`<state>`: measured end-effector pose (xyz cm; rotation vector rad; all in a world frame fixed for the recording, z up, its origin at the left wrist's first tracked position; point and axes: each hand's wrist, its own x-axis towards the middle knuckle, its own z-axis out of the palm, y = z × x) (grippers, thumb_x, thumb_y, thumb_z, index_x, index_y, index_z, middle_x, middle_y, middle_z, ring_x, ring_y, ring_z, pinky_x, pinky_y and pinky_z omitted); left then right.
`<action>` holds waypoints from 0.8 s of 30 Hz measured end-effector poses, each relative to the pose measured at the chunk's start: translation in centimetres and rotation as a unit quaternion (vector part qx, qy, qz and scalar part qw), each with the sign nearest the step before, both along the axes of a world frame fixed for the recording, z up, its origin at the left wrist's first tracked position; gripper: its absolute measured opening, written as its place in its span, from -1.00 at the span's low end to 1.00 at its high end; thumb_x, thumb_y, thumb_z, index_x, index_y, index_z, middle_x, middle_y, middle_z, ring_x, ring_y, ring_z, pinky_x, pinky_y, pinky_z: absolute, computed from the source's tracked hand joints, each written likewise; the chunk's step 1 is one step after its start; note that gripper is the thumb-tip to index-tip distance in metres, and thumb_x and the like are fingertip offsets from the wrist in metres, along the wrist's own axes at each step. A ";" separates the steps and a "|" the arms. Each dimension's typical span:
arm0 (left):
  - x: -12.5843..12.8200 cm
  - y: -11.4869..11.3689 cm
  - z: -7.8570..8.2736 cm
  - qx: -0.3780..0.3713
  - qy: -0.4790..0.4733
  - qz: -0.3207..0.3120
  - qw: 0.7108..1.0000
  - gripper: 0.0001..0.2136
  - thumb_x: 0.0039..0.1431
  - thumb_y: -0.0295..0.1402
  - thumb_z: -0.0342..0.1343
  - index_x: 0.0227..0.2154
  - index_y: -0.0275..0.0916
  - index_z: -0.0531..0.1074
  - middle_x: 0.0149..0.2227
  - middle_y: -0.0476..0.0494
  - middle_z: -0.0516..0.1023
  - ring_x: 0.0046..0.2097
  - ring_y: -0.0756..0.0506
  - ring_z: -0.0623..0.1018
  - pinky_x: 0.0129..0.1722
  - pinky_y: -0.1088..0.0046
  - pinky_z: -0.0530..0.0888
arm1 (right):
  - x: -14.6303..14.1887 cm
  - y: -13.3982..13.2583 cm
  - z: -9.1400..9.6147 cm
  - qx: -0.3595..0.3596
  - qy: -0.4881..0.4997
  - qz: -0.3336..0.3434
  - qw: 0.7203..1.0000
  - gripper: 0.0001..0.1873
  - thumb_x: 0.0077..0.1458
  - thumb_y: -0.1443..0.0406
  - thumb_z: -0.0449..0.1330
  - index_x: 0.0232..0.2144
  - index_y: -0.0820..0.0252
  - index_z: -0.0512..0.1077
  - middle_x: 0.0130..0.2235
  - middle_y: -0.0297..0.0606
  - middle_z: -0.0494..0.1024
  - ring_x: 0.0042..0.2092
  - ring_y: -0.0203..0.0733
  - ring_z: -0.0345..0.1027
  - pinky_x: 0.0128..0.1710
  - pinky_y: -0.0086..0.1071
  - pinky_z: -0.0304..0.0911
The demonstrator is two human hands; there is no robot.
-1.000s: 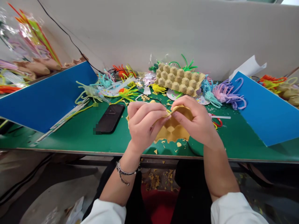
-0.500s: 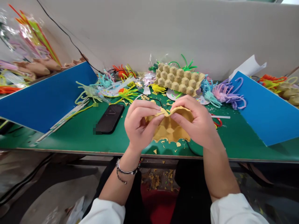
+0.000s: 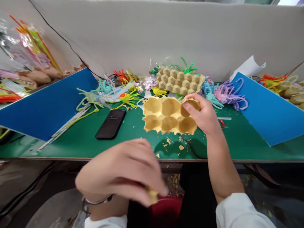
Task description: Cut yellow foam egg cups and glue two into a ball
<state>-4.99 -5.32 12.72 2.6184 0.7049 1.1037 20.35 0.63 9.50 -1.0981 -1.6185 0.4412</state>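
A yellow egg carton piece (image 3: pixel 170 115) with two rows of cups and ragged edges is held up over the table by my right hand (image 3: pixel 205 115), which pinches its upper right corner. Below the table's front edge, my left hand (image 3: pixel 125 171) is blurred by motion, its fingers closed on a small yellow scrap of egg carton (image 3: pixel 152 194). A red container (image 3: pixel 166 207) shows beneath that hand, partly hidden. Torn crumbs (image 3: pixel 181 147) of the same yellow material lie on the green table (image 3: pixel 135 129) under the carton piece.
A larger egg tray (image 3: pixel 180 80) lies at the back among bundles of coloured pipe cleaners (image 3: pixel 229 93). Left of centre is a black phone (image 3: pixel 111 124). Blue panels (image 3: pixel 47 104) stand on both sides. Red-handled scissors (image 3: pixel 221 123) sit right of my right hand.
My left hand has come off the carton piece and moved down toward me with a torn scrap. My right hand still holds the carton piece, whose cups now face me.
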 end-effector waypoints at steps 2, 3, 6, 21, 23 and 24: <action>1.2 -0.3 0.0 -0.053 0.130 -0.113 0.984 -0.75 0.18 0.00 0.08 -0.25 0.04 0.55 -0.35 0.02 0.63 -0.33 0.01 0.58 -0.37 0.53 0.48 | 0.2 -0.2 0.3 0.003 -0.002 -0.007 1.000 -0.91 0.09 0.24 0.20 -0.32 0.10 0.43 -0.19 -0.31 0.55 -0.12 -0.20 0.40 -0.04 -0.22 0.27; 1.8 -0.3 0.0 -0.090 0.182 -0.141 0.969 -0.78 0.23 -0.11 0.08 -0.18 -0.02 0.54 -0.30 0.02 0.65 -0.31 0.02 0.60 -0.33 0.56 0.48 | 0.2 -0.4 0.4 -0.001 -0.008 -0.005 1.000 -0.91 0.09 0.24 0.20 -0.31 0.10 0.43 -0.18 -0.31 0.55 -0.11 -0.20 0.40 -0.03 -0.22 0.26; 3.2 0.4 -0.2 -0.093 0.119 -0.069 0.986 -0.80 0.25 -0.23 0.09 -0.18 -0.16 0.53 -0.26 -0.04 0.65 -0.25 -0.01 0.60 -0.24 0.55 0.49 | -0.1 -1.0 0.6 -0.026 -0.049 0.048 0.997 -0.90 0.10 0.24 0.20 -0.31 0.12 0.43 -0.20 -0.31 0.55 -0.11 -0.20 0.40 -0.04 -0.25 0.24; 3.4 3.3 -2.2 0.076 0.028 0.242 0.967 -0.79 0.21 -0.21 0.12 -0.28 -0.20 0.58 -0.32 -0.10 0.67 -0.36 -0.04 0.60 -0.42 0.54 0.40 | -3.4 -2.3 0.4 -0.007 -0.004 0.141 0.990 -0.97 0.11 0.30 0.20 -0.35 0.13 0.42 -0.26 -0.35 0.51 -0.16 -0.25 0.38 -0.09 -0.33 0.24; 3.2 3.5 -2.3 0.087 0.035 0.231 0.969 -0.78 0.23 -0.19 0.10 -0.30 -0.19 0.59 -0.37 -0.08 0.67 -0.39 -0.03 0.59 -0.46 0.55 0.36 | -3.2 -2.2 0.6 -0.019 -0.026 0.172 0.985 -0.97 0.11 0.31 0.20 -0.35 0.13 0.42 -0.26 -0.34 0.52 -0.15 -0.25 0.39 -0.09 -0.34 0.25; 3.1 3.6 -2.4 0.088 0.036 0.217 0.972 -0.76 0.24 -0.18 0.09 -0.31 -0.19 0.59 -0.38 -0.08 0.66 -0.40 -0.02 0.59 -0.47 0.55 0.35 | -3.1 -2.2 0.7 -0.025 -0.045 0.186 0.981 -0.97 0.11 0.32 0.19 -0.34 0.14 0.42 -0.25 -0.33 0.53 -0.15 -0.25 0.39 -0.10 -0.35 0.25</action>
